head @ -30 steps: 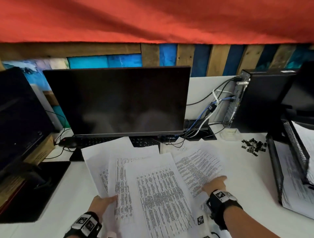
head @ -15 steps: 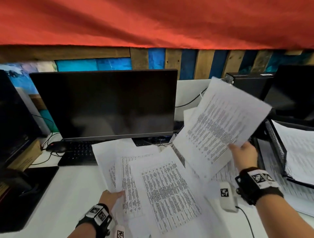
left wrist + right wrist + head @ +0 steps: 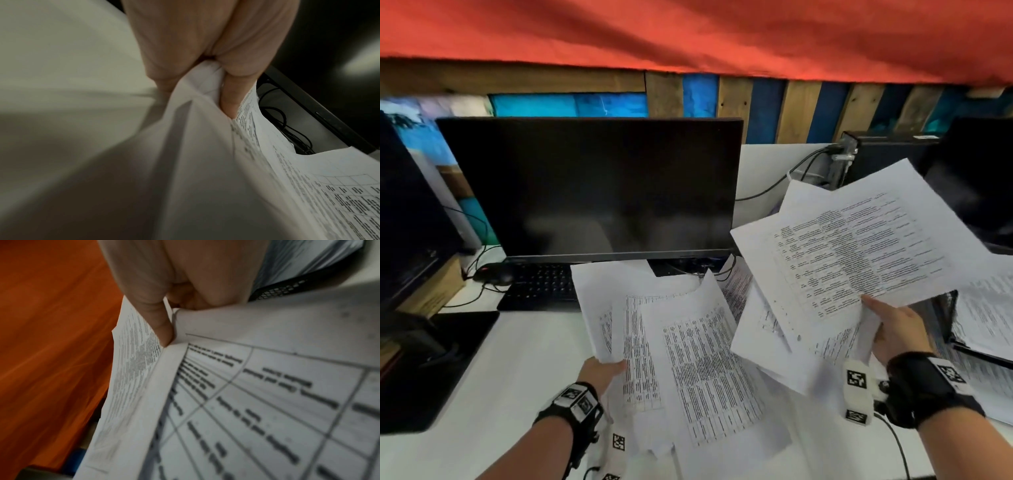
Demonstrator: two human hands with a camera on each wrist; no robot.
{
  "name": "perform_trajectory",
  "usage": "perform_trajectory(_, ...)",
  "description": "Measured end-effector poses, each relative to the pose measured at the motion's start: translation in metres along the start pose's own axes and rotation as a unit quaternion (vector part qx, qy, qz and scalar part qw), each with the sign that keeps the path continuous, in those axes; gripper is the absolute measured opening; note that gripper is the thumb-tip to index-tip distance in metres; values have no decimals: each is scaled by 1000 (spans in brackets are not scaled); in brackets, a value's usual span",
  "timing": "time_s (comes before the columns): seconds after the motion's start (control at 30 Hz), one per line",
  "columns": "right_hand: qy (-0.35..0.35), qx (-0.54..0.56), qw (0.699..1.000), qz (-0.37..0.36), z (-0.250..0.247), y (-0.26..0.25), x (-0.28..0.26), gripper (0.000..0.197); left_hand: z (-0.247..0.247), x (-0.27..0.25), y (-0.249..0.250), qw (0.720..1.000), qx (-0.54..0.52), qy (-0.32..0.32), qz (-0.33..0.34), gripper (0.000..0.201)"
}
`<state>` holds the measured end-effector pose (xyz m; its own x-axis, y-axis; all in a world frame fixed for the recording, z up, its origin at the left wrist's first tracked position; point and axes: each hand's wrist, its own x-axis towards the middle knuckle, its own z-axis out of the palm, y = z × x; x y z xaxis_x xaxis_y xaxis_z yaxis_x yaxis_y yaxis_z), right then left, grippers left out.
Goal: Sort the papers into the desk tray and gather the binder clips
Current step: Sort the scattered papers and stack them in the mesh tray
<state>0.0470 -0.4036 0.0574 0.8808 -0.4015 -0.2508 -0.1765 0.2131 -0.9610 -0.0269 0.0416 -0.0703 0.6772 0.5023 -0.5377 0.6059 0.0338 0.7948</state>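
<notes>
My right hand [image 3: 890, 329] grips a fanned bunch of printed sheets [image 3: 859, 250] by their near corner and holds them lifted above the desk's right side; the right wrist view shows the thumb [image 3: 158, 321] pressed on the paper [image 3: 257, 402]. My left hand [image 3: 602, 371] pinches the near-left corner of another spread of printed sheets [image 3: 688, 349] in front of the monitor; the left wrist view shows the fingers [image 3: 232, 97] curled round crumpled paper [image 3: 205, 146]. The black mesh desk tray [image 3: 945, 308] stands at the right edge with papers in it. No binder clips show.
A dark monitor [image 3: 592, 188] stands at the back with a black keyboard [image 3: 541, 287] and mouse [image 3: 491, 274] under it. A black computer case [image 3: 887, 154] with cables is at back right. A second screen [image 3: 407, 212] and a black mat [image 3: 431, 370] are on the left.
My right hand has picked sheets off the desk, lifted them and carried them right toward the tray. My left hand now lifts the corner of the left pile it rested on.
</notes>
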Motion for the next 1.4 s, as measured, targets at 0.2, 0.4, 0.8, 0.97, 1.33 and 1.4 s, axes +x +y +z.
perform_trajectory(0.2, -96, -4, 995, 38, 12, 17, 8, 27, 0, -1, -2, 1000, 21, 2, -6, 70)
perform_trajectory(0.4, -106, -345, 928, 93, 25, 72, -11, 14, -1, -6, -2, 1000, 9, 9, -8, 85)
perform_trajectory(0.8, -191, -482, 851, 82, 86, 131, -33, 50, 16, -27, -5, 995, -76, -62, -29, 72)
perform_trajectory(0.97, -284, -408, 864, 72, 104, 146, -53, 57, 25, -34, -8, 996, -45, -70, -39, 49)
perform_trajectory(1.33, -122, -686, 717, 26, 77, 114, -18, 61, -27, -20, -25, 997, -61, 11, -45, 43)
perform_trajectory(1.4, -81, -708, 699, 54, 72, 108, -15, 81, -36, -17, -28, 996, -70, 19, -48, 49)
